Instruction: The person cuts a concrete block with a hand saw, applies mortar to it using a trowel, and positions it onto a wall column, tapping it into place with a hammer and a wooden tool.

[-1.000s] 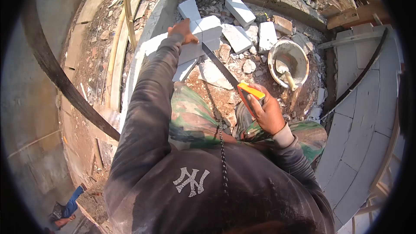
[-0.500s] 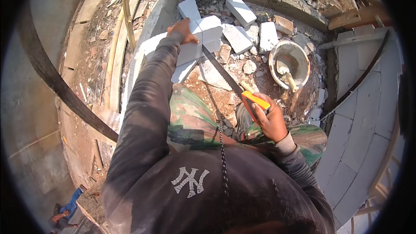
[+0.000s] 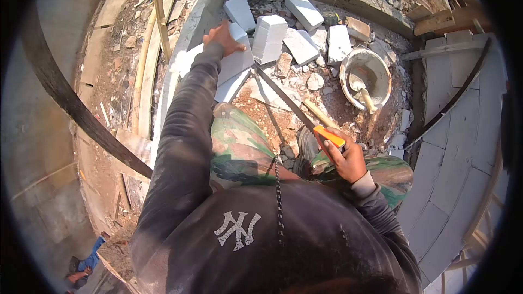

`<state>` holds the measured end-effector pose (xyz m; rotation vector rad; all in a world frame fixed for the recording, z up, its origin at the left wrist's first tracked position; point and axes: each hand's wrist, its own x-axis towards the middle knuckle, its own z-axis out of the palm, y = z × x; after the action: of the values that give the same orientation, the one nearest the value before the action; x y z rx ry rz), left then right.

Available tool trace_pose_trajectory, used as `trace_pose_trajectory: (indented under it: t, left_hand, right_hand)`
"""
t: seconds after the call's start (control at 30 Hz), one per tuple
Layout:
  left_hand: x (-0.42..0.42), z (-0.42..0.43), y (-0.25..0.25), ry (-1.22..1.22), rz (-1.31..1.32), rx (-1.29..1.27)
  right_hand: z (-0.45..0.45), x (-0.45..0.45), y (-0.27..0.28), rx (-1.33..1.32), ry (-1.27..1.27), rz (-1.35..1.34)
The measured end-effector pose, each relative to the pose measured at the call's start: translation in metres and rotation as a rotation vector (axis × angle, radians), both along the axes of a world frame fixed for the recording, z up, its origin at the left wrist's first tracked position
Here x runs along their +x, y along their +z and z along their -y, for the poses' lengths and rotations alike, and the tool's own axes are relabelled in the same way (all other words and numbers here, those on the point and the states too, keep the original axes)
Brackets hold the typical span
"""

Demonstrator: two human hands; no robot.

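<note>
My left hand [image 3: 224, 39] grips the top of a white block [image 3: 235, 64], fingers over its upper edge. Just right of that block, a separate cut piece [image 3: 269, 38] stands apart from it, with a gap between them. My right hand [image 3: 347, 159] is wrapped round the orange and yellow handle of a hand saw [image 3: 284, 97]. The toothed blade slants up and left, its tip near the lower corner of the held block. Another white block [image 3: 232, 86] lies beneath the held one.
Several white blocks [image 3: 303, 11] lie on rubble beyond my hands. A bucket [image 3: 345, 79] holding a trowel [image 3: 366, 98] stands to the right. A low concrete wall [image 3: 359, 1] runs behind, and a block wall [image 3: 452, 130] is at right. Another person [image 3: 87, 261] is at lower left.
The block's right end has come away and now stands separately. The saw has moved down and right, out of the cut. My left hand has shifted slightly left with the held block.
</note>
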<state>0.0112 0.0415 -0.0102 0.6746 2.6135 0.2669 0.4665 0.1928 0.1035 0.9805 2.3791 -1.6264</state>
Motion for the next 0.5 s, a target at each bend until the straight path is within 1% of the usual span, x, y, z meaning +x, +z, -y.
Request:
trace_pose_trajectory:
  t: [0.07,0.1,0.17,0.2,0.27,0.3,0.37,0.43,0.5]
  left_hand:
    - [0.024,0.013,0.005,0.014,-0.108,0.062]
    - [0.039,0.021,0.005,0.004,-0.105,0.045]
    - [0.061,0.032,0.007,0.048,-0.248,0.162]
    - [0.066,0.034,0.004,0.043,-0.252,0.169]
    - [0.081,0.034,0.003,0.025,-0.309,0.156]
    - [0.087,0.032,0.002,0.029,-0.359,0.155]
    - [0.085,0.032,-0.009,-0.026,-0.406,0.179]
    - [0.084,0.034,-0.017,-0.007,-0.38,0.125]
    - [0.089,0.039,-0.016,-0.025,-0.372,0.128]
  right_hand:
    - [-0.005,0.001,0.015,0.018,-0.009,-0.003]
    - [-0.007,0.003,0.025,0.005,-0.017,0.044]
    - [-0.006,0.006,0.035,0.118,0.089,-0.111]
    - [-0.004,0.006,0.034,0.11,0.069,-0.121]
    - [0.002,0.004,0.03,0.178,0.126,-0.203]
    - [0.005,0.002,0.028,0.202,0.137,-0.229]
    - [0.017,-0.012,0.019,0.103,0.204,-0.195]
    - [0.02,-0.028,0.012,-0.079,0.138,-0.045]
    - [0.015,-0.046,-0.032,0.033,0.225,-0.065]
